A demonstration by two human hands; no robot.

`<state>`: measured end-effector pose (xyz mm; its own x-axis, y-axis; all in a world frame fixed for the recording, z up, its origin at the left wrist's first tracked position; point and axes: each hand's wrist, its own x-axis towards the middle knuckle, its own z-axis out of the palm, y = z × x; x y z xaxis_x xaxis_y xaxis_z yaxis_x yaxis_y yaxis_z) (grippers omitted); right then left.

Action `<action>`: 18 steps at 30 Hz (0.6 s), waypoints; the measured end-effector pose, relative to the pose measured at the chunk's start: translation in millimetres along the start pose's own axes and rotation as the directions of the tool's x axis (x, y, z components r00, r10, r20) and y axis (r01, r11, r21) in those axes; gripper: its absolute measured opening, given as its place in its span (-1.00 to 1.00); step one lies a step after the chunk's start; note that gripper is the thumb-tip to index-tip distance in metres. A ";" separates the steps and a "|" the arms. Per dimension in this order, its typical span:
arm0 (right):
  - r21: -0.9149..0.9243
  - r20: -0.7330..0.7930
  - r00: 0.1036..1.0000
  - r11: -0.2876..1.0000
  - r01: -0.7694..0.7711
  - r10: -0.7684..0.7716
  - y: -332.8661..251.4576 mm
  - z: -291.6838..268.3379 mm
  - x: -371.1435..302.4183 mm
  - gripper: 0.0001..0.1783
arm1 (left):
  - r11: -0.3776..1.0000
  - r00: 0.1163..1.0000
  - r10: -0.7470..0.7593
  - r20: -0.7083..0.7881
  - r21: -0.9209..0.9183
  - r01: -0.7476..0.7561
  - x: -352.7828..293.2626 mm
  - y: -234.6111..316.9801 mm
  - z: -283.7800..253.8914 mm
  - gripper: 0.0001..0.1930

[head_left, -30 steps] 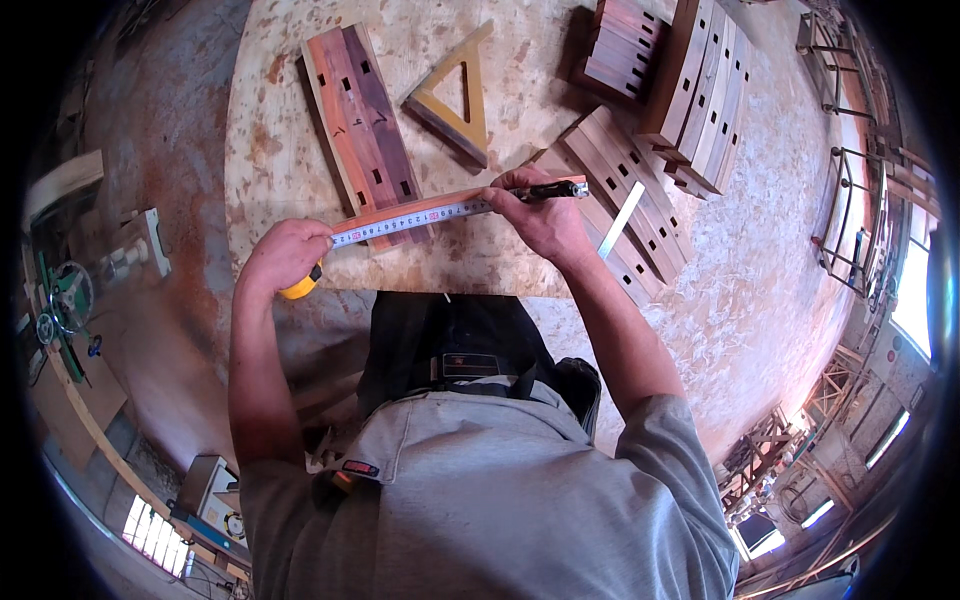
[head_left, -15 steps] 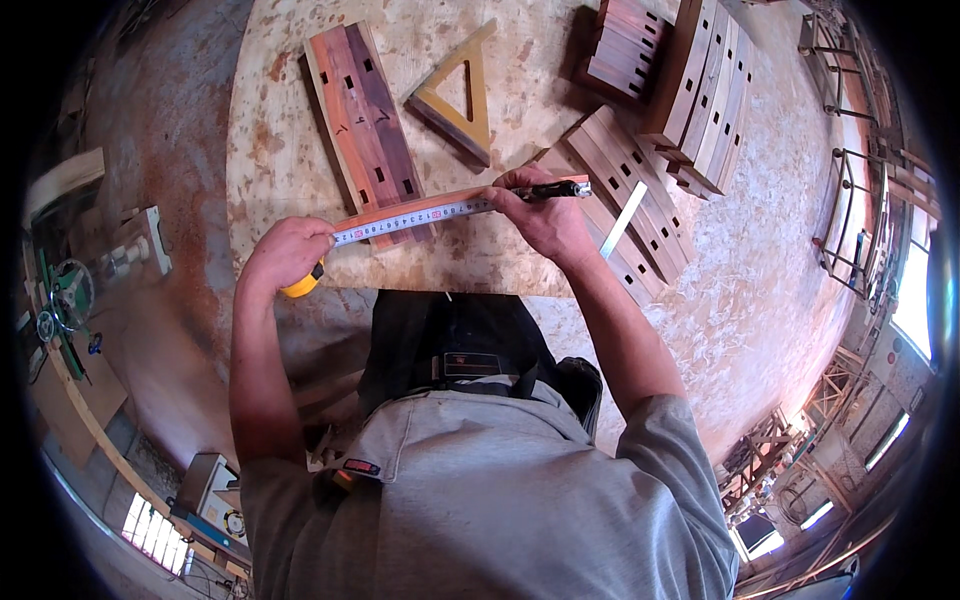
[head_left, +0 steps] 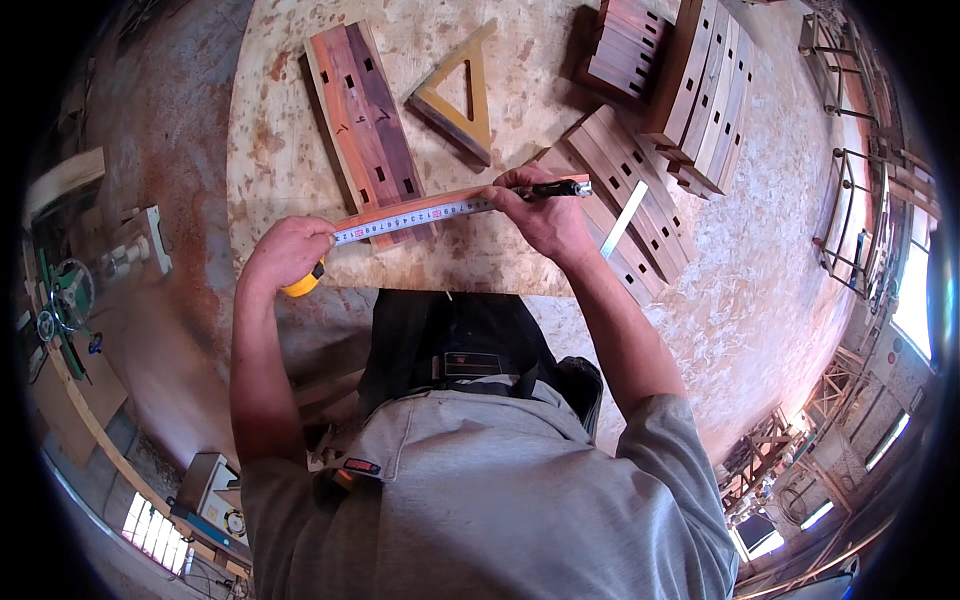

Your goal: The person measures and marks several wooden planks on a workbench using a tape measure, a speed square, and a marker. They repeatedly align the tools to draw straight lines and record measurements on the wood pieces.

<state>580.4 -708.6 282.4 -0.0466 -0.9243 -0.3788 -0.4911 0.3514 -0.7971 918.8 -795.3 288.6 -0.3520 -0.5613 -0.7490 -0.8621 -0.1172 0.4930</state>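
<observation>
A tape measure is drawn out along a narrow reddish wooden strip. At the strip's left end my left hand grips the tape, its yellow case showing just below the fingers. My right hand pinches the tape and strip towards the right end. A dark pen-like tool also sits in my right hand, pointing right. The strip crosses over the near end of the joined reddish boards, which have square holes and dark pencil marks.
Beyond the strip lies a wooden triangle square. Holed boards lie at the right, with a pale metal rule across them. Stacked boards and a darker block stand at the far right. The worktable's near edge meets my waist.
</observation>
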 end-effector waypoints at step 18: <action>0.668 -0.301 0.948 0.687 0.288 -0.105 6.2 -38.9 -47.9 -0.48 | 0.996 0.999 0.025 0.042 -0.082 -0.022 -21.5 -2.3 10.9 -0.80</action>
<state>545.7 -667.9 313.9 -0.2542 -0.9578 -0.1340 0.2301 0.0746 -0.9703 924.4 -774.0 298.7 -0.3887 -0.5295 -0.7540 -0.8212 -0.1720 0.5441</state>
